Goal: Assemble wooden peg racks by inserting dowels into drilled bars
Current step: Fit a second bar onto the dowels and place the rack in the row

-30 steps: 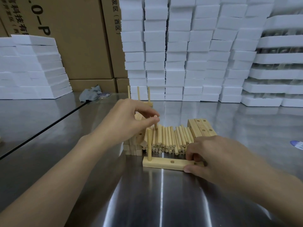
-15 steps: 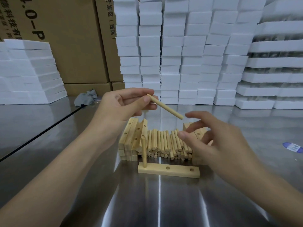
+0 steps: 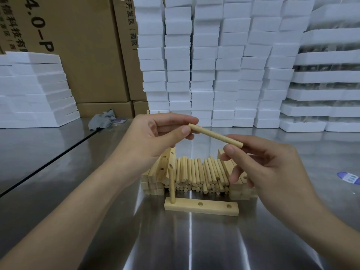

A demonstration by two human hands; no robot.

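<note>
A drilled wooden bar (image 3: 212, 209) lies flat on the steel table, one dowel (image 3: 171, 185) standing upright in its left hole; its middle and right holes are bare. Above it, a loose dowel (image 3: 214, 135) is held nearly level in the air. My left hand (image 3: 155, 137) pinches its left end between thumb and fingers. My right hand (image 3: 259, 162) pinches its right end with thumb and forefinger. Behind the bar lies a pile of dowels (image 3: 198, 172), flanked by stacked drilled bars on the left (image 3: 157, 172) and on the right (image 3: 241, 190).
White foam blocks (image 3: 214, 65) are stacked high at the table's back, with another foam stack (image 3: 35, 90) at the left. Cardboard boxes (image 3: 81, 51) stand behind. A grey rag (image 3: 103, 119) lies far left. A blue sticker (image 3: 348, 177) lies at the right. A seam (image 3: 48, 160) divides the tabletops.
My left hand lifted a dowel from the pile. My right hand left the bar, rose and took hold of the dowel's right end.
</note>
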